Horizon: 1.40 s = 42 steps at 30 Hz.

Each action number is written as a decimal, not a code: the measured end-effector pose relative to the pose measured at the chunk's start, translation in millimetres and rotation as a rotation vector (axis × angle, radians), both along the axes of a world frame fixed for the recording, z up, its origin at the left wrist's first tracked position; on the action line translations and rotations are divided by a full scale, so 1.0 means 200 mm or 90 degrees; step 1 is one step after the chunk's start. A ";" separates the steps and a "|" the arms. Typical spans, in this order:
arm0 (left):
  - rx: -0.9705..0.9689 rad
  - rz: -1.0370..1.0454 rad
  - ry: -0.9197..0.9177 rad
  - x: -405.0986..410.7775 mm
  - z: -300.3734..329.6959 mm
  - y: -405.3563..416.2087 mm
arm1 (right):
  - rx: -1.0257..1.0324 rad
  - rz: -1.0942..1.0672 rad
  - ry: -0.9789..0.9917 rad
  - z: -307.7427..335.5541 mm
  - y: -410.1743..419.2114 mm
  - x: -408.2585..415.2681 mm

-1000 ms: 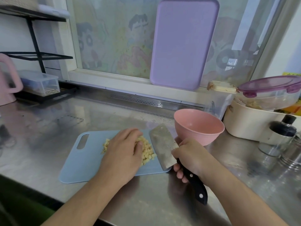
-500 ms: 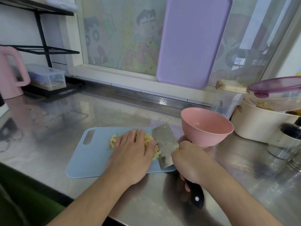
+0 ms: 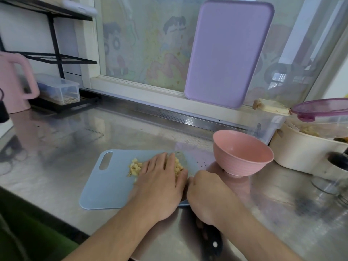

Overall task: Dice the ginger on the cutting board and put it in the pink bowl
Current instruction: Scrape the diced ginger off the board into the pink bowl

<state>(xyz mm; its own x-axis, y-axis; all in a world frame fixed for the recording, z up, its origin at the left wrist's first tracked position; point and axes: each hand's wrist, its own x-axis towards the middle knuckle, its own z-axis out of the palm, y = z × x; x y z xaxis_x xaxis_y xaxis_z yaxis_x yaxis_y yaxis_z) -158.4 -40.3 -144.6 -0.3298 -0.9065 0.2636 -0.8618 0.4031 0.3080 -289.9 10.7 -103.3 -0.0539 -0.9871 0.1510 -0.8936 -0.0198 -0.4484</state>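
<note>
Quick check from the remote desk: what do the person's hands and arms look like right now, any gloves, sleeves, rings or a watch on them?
Both are bare. The left hand and right hand wear no gloves, and no ring shows on the visible fingers. Both forearms are uncovered down to the bottom edge of the head view, with no sleeve, watch or band in sight. Dark green fabric at the lower left may be clothing, but it is too blurred to tell.

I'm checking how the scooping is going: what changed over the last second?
The flat left hand pushed the diced ginger rightward onto the steel cleaver blade, now laid flatter and mostly hidden. The right hand kept gripping the black handle. Blue cutting board and empty pink bowl stayed put.
</note>
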 end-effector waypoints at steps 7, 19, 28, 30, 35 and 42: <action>-0.007 -0.040 0.090 -0.06 0.04 -0.05 | -0.037 0.118 0.064 -0.01 -0.06 -0.12; -0.034 -0.070 0.151 -0.11 0.08 -0.08 | 0.093 0.001 -0.054 -0.04 -0.08 -0.12; -0.058 -0.066 0.194 -0.12 0.16 -0.10 | 0.082 -0.014 -0.154 0.04 -0.04 -0.12; -0.069 -0.077 0.191 -0.12 0.20 -0.10 | 0.072 -0.008 -0.145 0.07 -0.03 -0.12; -0.096 -0.086 0.177 -0.15 0.32 -0.12 | 0.053 -0.016 -0.172 0.16 -0.03 -0.16; -0.145 -0.139 0.146 -0.43 0.60 -0.19 | -0.017 -0.107 -0.217 0.42 -0.03 -0.39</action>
